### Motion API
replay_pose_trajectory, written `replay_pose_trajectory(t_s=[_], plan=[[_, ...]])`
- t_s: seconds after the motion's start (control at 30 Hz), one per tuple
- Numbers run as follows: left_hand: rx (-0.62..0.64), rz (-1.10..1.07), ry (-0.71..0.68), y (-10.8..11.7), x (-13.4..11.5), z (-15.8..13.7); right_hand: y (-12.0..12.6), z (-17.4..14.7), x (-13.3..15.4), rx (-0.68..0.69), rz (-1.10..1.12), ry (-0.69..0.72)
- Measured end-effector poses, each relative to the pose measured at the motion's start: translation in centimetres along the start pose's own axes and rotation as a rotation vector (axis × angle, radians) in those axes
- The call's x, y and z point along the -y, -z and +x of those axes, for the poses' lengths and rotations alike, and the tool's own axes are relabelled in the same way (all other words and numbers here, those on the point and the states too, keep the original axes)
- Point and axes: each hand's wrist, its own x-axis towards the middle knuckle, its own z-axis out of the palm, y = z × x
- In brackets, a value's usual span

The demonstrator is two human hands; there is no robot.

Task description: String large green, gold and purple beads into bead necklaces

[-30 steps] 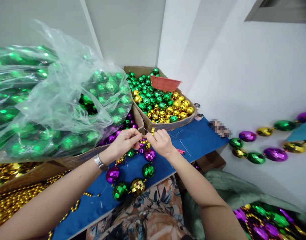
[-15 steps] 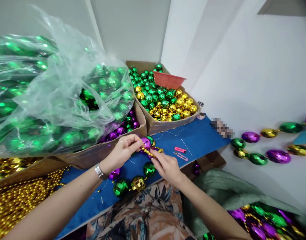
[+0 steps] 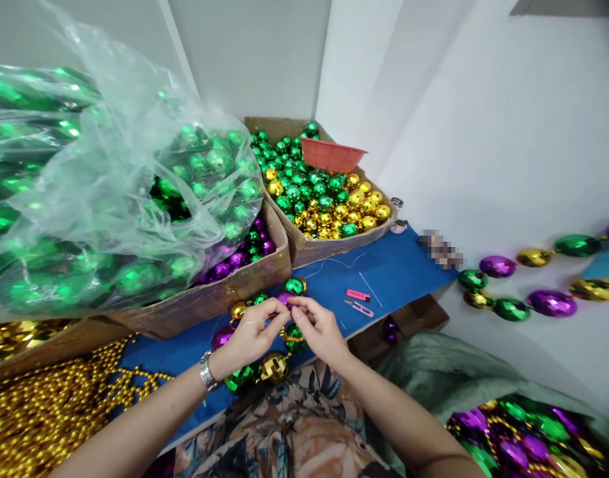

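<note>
My left hand (image 3: 259,330) is closed in a pinch, with a thin clear thread running across its fingers. My right hand (image 3: 318,326) pinches at the same spot, its fingertips meeting the left ones. Small gold beads (image 3: 287,337) hang below the fingertips. A purple ball (image 3: 284,299) shows just behind them, and what lies exactly between the fingertips is hidden. Around both hands lies a garland of large faceted balls, with a green ball (image 3: 295,286), a gold ball (image 3: 273,367) and another purple ball (image 3: 221,338), partly covered by my hands.
Pink thread snips (image 3: 359,308), a pink blade case (image 3: 357,295) and a needle (image 3: 371,289) lie on the blue tabletop (image 3: 399,265). Behind are cardboard boxes of balls, a red basket (image 3: 333,157) and a plastic bag (image 3: 120,153). Gold bead strings (image 3: 60,411) heap at left; a garland (image 3: 513,309) hangs right.
My hands have come together fingertip to fingertip, the left moving right and down. The gold beads that lay between them now hang below. The view has shifted slightly.
</note>
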Motion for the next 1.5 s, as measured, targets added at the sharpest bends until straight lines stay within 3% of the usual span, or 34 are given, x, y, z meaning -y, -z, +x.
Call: replay_pose_trajectory(t_s=[0.1,0.23,0.4,0.57,0.7,0.87,0.97,1.13,1.3,1.5], plan=[[-0.024,0.088,-0.072,-0.3,0.3,-0.6,-0.4,0.3,-0.2,0.012,0.089,-0.028],[-0.080,0.101,-0.091,-0.3,0.5,-1.0,0.2,-0.3,0.1,-0.145,0.049,0.013],[-0.122,0.101,-0.111,-0.4,0.5,-1.3,0.9,-1.5,0.8,-0.017,-0.224,0.161],[-0.024,0.256,-0.295,-1.6,1.0,-1.9,-0.3,-1.5,-0.1,-0.089,-0.039,0.037],[-0.005,0.292,-0.320,-2.3,1.1,-2.4,-0.6,-1.3,-0.6,-0.076,0.119,-0.014],[-0.092,0.117,-0.200,-2.3,1.3,-2.9,-0.1,-0.8,-0.3,-0.062,0.274,-0.052],[-0.173,-0.063,-0.053,-2.3,1.8,-3.3,0.1,-0.1,0.0,-0.058,0.448,-0.119],[-0.191,-0.395,0.182,-2.3,3.1,-3.5,0.1,1.6,-0.4,0.008,0.591,-0.207],[-0.283,-0.613,0.317,-1.8,3.9,-2.9,-0.3,2.0,-1.9,0.058,0.510,-0.207],[-0.243,-0.513,0.344,-0.9,3.9,-2.3,-0.1,2.3,-2.0,0.160,0.263,-0.085]])
